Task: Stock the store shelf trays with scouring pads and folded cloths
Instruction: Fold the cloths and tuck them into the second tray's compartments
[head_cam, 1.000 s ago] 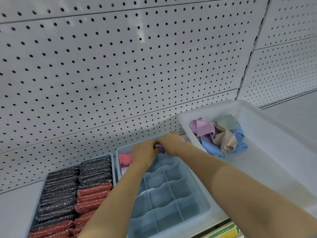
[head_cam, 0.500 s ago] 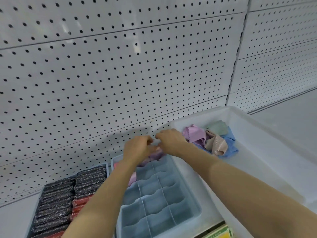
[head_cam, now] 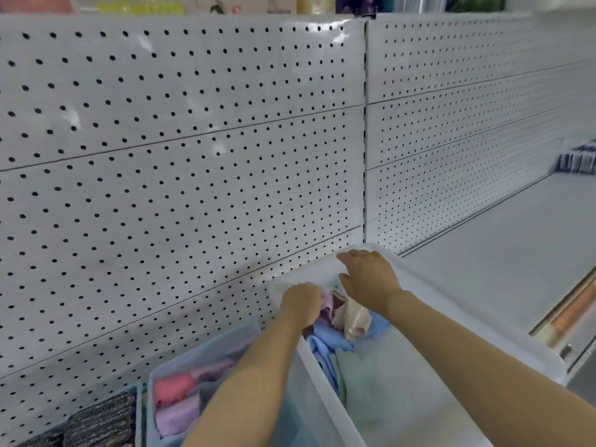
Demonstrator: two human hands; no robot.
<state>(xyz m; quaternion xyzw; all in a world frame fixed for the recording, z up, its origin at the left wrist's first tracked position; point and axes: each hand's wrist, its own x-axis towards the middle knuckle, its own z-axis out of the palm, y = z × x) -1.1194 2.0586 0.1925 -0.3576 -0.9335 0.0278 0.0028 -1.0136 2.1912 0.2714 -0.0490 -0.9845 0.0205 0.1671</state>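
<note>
Shelf (head_cam: 503,253) under trays (head_cam: 206,353), bin (head_cam: 458,321)

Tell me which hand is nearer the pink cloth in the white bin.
Left. The left hand grips the pink cloth; the right hand hovers just beyond it.

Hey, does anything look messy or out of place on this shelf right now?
Only the loose cloths heaped unfolded in the white bin. The divided tray and scouring pads look tidy.

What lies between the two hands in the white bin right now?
In the head view, a pink cloth and a beige cloth lie between the left hand and right hand.
</note>
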